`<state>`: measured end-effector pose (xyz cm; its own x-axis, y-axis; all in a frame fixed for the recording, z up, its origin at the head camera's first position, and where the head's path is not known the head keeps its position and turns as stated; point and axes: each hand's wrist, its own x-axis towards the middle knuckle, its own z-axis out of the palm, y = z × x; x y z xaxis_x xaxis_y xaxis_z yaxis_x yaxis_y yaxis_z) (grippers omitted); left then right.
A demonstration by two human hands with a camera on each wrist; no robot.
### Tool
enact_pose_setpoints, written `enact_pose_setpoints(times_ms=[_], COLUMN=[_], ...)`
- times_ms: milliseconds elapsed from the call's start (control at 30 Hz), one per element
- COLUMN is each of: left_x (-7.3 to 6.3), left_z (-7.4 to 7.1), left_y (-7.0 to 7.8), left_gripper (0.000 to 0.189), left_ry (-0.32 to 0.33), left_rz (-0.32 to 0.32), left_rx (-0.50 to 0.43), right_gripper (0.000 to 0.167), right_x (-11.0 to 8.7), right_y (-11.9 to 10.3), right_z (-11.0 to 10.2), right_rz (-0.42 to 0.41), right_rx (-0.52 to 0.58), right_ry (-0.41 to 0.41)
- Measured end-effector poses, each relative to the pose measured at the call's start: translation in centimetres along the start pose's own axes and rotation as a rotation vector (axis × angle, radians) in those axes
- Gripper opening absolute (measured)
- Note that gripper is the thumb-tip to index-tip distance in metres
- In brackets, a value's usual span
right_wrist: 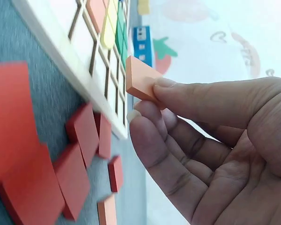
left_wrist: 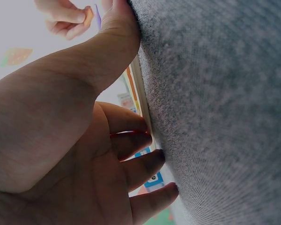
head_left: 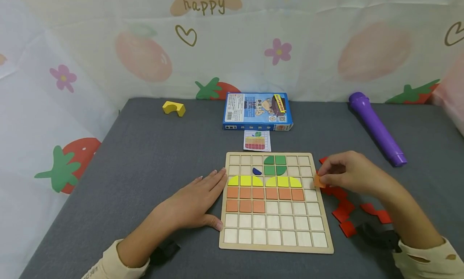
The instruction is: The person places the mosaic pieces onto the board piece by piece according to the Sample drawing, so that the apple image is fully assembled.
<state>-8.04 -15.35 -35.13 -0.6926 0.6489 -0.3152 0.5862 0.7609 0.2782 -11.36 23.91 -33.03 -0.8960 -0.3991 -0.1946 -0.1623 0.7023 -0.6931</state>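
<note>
While the right hand (head_left: 349, 172) pinches an orange square (right_wrist: 143, 80), the left hand (head_left: 192, 200), spread flat, should gently hold the board (head_left: 274, 222) steady.

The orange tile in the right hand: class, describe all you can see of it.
The orange tile is thin, flat and plain, with straight edges and crisp corners, seemingly square, perhaps painted wood. The right hand pinches it, hiding part. It is held tilted, by the right edge of the wooden grid board, in no cell.
</note>
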Motion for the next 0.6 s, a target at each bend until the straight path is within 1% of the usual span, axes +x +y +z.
enact_pose_setpoints(times_ms=[100,200,333,433,600], left_x=[0.0,0.1,0.1,0.0,0.1], left_z=[0.0,0.0,0.0,0.0,0.0], left_y=[0.0,0.0,0.0,-0.1,-0.1], left_gripper=[0.112,0.112,0.112,0.112,0.111], left_ry=[-0.004,-0.007,-0.003,0.003,0.007], left_rz=[0.006,0.007,0.01,0.015,0.022], left_rx=[0.003,0.006,0.004,0.001,0.005], right_gripper=[0.005,0.003,0.003,0.006,0.011], right_x=[0.0,0.1,0.0,0.0,-0.2], right_y=[-0.4,-1.1,-2.6,-3.8,-4.9], right_z=[0.5,1.2,2.7,3.9,5.7], right_rz=[-0.007,-0.035,-0.076,-0.106,-0.19], right_rx=[0.014,0.013,0.007,0.026,0.052], right_ry=[-0.008,0.0,0.024,0.025,-0.001])
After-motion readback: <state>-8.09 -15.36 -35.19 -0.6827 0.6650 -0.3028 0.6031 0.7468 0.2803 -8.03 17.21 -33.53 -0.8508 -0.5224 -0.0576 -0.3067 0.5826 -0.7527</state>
